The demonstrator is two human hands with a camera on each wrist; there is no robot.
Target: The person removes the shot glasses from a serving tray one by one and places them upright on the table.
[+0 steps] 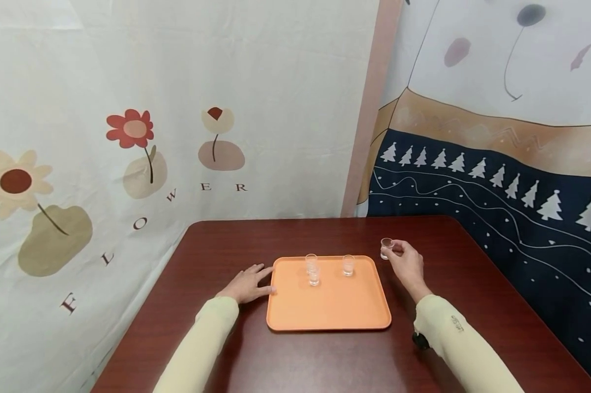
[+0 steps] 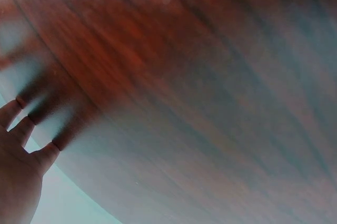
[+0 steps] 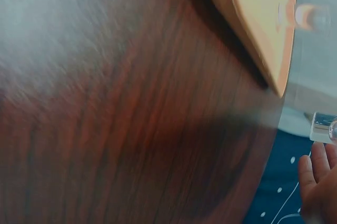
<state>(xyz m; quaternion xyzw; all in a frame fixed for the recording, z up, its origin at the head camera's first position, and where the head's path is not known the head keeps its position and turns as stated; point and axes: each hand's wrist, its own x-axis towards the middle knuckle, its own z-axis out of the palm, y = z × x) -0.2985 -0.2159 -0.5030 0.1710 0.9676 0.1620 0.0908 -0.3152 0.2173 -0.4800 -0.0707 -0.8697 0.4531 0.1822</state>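
An orange tray (image 1: 332, 312) lies on the table, carrying three small clear shot glasses. Two of these, a rear glass (image 1: 311, 263) and a front glass (image 1: 314, 278), overlap in the head view; another glass (image 1: 348, 266) stands to their right. My right hand (image 1: 408, 267) pinches a fourth clear shot glass (image 1: 386, 249) just off the tray's far right corner. That held glass (image 3: 320, 128) shows at the right edge of the right wrist view, partly cut off. At the tray's left edge my left hand (image 1: 245, 285) rests with its fingers spread, thumb and fingertips by the rim.
The dark red-brown table (image 1: 295, 360) extends around the tray on all sides. A pale curtain (image 1: 285, 136) with printed flowers hangs behind and to the left. A dark blue printed cloth (image 1: 521, 218) hangs along the right.
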